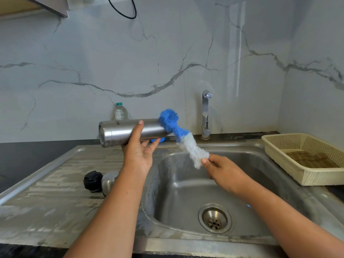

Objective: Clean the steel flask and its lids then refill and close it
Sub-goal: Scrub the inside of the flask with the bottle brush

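My left hand [138, 151] grips the steel flask [121, 132] and holds it sideways above the sink's left edge, its mouth pointing right. A blue and white bottle brush [181, 135] has its blue tip at the flask's mouth. My right hand [222, 169] pinches the brush at its white end, over the basin. The black inner lid [92, 181] and the steel cap [108, 181] lie side by side on the draining board, left of my left forearm.
The steel sink [186, 192] has a drain [214, 218] at its bottom and a tap [206, 112] behind it. A cream plastic basket [279, 146] sits on the right counter. A small plastic water bottle [120, 111] stands against the marble wall. Something blue [158, 140] lies behind the flask.
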Demonstrator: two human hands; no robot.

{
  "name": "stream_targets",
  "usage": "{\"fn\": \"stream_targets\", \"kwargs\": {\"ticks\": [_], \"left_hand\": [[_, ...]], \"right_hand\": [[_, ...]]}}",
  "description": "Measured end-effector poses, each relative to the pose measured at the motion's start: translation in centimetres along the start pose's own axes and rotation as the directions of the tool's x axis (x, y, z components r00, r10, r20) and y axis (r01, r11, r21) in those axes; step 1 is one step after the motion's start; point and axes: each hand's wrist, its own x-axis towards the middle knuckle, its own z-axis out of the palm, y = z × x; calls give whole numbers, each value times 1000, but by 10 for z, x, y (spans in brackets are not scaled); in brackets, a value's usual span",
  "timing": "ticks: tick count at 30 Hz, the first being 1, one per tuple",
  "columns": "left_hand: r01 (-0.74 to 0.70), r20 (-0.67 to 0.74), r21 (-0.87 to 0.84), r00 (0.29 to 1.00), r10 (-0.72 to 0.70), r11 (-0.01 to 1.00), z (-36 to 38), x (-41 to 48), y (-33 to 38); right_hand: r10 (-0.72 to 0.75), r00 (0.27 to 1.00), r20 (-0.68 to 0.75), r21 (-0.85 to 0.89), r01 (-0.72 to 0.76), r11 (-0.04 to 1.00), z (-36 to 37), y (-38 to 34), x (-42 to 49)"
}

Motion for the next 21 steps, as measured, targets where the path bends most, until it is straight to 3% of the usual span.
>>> {"fn": "stream_targets", "kwargs": {"ticks": [3, 8, 13, 18, 21], "left_hand": [[-11, -5, -9, 1000, 11, 1000, -1, 0, 4], [35, 47, 153, 998, -43, 988, 6, -10, -16], [-48, 5, 24, 999, 48, 999, -4, 3, 5], [-32, 61, 158, 998, 23, 987, 2, -3, -8], [-47, 16, 83, 999, 46, 995, -1, 3, 1]], "right_hand": [[9, 999, 50, 17, -10, 1000, -1, 3, -3], [15, 1000, -14, 83, -14, 996, 6, -9, 6], [19, 996, 91, -63, -13, 998, -6, 2, -5], [41, 999, 4, 53, -41, 998, 2, -8, 3], [48, 995, 88, 96, -56, 994, -3, -1, -5]]}}
